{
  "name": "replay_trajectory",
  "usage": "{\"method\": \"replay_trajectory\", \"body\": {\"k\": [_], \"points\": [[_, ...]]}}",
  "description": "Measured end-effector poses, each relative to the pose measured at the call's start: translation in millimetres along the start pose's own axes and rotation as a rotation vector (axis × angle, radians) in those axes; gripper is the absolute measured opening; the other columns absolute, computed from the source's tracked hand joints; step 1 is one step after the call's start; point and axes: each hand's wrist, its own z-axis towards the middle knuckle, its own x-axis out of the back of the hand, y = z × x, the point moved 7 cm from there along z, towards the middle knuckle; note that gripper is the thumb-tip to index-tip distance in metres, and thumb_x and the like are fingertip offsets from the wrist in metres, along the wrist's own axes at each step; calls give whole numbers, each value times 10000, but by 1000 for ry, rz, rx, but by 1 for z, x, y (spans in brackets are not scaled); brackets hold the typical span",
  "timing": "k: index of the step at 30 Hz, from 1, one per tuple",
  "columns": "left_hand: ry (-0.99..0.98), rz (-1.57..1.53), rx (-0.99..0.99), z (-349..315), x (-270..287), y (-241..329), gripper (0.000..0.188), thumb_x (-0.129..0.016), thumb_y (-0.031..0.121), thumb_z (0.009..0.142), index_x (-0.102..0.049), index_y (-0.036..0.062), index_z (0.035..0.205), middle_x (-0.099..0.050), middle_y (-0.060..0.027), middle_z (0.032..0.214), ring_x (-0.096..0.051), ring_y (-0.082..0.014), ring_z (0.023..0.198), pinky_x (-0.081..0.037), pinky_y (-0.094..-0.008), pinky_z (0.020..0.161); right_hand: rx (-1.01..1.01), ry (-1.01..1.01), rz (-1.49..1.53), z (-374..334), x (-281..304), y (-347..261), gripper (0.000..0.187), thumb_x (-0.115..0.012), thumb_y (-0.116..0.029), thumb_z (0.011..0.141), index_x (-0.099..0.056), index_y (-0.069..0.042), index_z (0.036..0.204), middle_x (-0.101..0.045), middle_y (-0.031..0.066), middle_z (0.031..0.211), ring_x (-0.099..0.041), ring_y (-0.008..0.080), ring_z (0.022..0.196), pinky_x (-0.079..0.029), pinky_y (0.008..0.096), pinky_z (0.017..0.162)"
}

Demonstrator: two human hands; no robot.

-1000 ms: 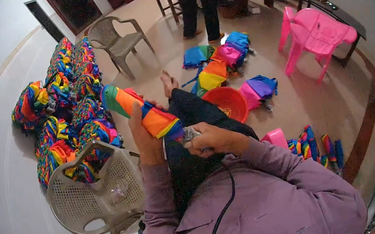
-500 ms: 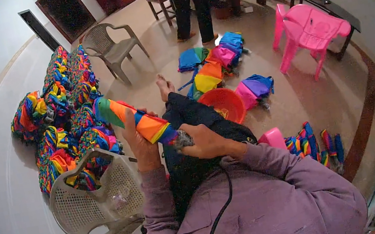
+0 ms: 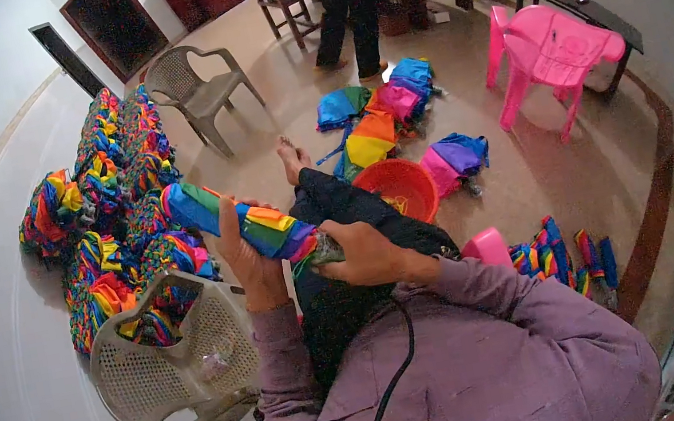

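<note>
So in the head view, a folded rainbow umbrella is being held at a slant over the dark trousers, with its fabric wrapped around the middle by the left hand and its grey end gripped in the right hand. More rainbow umbrellas are spread on the floor just past a red basin, while tons of colourful bundles are piled over on the left, behind a beige plastic chair.

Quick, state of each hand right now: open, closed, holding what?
Left hand: closed around the rainbow bundle, thumb in front.
Right hand: closed on the bundle's grey end.
</note>
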Motion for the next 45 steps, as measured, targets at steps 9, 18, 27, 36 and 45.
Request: {"method": "replay_trajectory", "body": {"k": [9, 18, 27, 36, 45], "points": [[6, 154, 60, 2, -7, -11, 291, -666, 348, 986, -579, 86, 1078, -667, -98, 857, -688, -229, 731, -608, -402, 702, -27, -44, 5, 1, 11, -1, 307, -753, -221, 850, -625, -35, 1059, -675, 71, 805, -642, 173, 733, -505, 384, 662], [-68, -82, 38, -8, -25, 3, 360, -681, 343, 963, -585, -2, 1007, -689, -154, 825, -707, -279, 711, -613, -411, 661, -545, -443, 956, -17, -20, -6, 234, -744, -242, 862, -585, -71, 878, -518, -16, 674, -482, 79, 537, -348, 260, 475], [65, 91, 3, -2, -4, 3, 326, -738, 301, 934, -573, 40, 1040, -684, -130, 836, -706, -257, 700, -613, -397, 658, 31, 162, -295, -1, 8, -16, 197, -750, -184, 867, -599, -61, 897, -527, -5, 660, -477, 89, 515, -338, 265, 463], [38, -10, 44, 1, -5, 1, 334, -736, 325, 936, -569, 62, 1057, -683, -115, 837, -706, -250, 703, -618, -403, 662, -522, -303, 460, -10, -5, 7, 241, -767, -246, 859, -580, -95, 883, -576, 2, 697, -504, 95, 523, -382, 262, 461], [-59, -158, 64, 1, -9, 2, 351, -721, 359, 950, -554, 83, 1088, -674, -111, 845, -701, -249, 712, -617, -408, 659, -562, -437, 915, -18, -17, -2, 276, -731, -266, 871, -562, -52, 914, -526, 16, 653, -426, 85, 456, -298, 260, 405]]}}
